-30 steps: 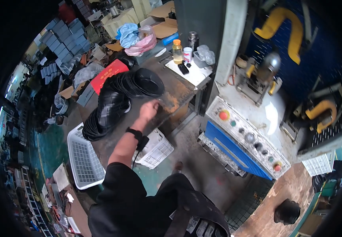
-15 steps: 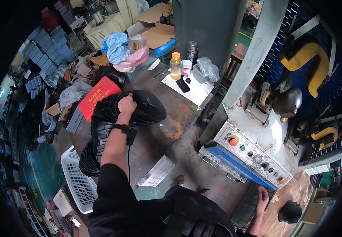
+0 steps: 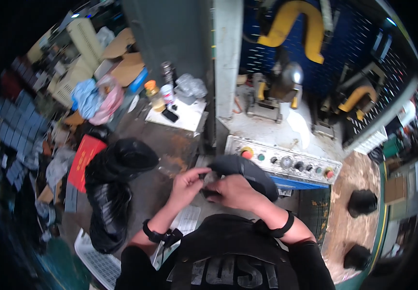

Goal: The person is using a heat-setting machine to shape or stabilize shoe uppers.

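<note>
The black shoe upper (image 3: pixel 251 172) is between the person and the control panel (image 3: pixel 282 158). The right hand (image 3: pixel 236 191) has its grip curled on the near edge; the left hand (image 3: pixel 188 184) has its grip nearly closed at the left end, though blur hides whether it pinches. Best to steady it right-handed, using light left fingertips to avoid creases.

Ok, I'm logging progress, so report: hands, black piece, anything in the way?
Left hand, right hand both at left end of black piece; grips blurred. Black piece overlaps control panel in view, contact unclear. Nothing seen blocking.
</note>
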`<state>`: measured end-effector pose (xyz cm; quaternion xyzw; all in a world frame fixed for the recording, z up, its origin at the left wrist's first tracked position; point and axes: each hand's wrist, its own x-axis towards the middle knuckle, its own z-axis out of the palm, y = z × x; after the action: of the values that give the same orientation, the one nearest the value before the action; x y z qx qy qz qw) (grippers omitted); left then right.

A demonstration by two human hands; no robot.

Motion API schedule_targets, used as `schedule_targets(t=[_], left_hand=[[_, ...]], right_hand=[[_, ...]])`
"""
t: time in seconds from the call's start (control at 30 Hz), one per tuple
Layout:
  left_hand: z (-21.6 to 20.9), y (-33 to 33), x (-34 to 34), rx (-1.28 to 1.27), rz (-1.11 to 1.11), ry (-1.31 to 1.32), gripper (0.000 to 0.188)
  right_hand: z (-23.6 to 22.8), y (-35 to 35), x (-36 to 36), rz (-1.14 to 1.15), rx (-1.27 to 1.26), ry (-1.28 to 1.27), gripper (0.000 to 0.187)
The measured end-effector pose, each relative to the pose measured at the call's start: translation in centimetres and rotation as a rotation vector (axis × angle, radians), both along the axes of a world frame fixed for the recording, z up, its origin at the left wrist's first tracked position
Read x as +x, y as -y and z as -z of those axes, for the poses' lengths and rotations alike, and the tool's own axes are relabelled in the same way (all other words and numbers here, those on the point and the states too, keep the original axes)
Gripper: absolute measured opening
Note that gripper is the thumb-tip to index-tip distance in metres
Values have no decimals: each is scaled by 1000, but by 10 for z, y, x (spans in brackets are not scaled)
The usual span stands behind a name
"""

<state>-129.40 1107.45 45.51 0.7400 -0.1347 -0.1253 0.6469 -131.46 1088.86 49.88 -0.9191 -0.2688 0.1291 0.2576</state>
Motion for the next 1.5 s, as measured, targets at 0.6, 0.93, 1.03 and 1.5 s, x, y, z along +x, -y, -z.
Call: schedule_targets(t=[0.6,0.93,1.03,1.5], left_hand=[[-96,163,105,-217,602,-2,36],[-163,257,220,-305,386,98,51],[-162,262,231,-239,463,103,44],[-136,260,219,-190,509,805,36]], right_hand=[[-14,214,19,573,1068,-207,10],[-51,257,176,511,1838,-288,14],[-27,263,181,524,1826,-434,16],[78,178,45,763,2132,-768,48]])
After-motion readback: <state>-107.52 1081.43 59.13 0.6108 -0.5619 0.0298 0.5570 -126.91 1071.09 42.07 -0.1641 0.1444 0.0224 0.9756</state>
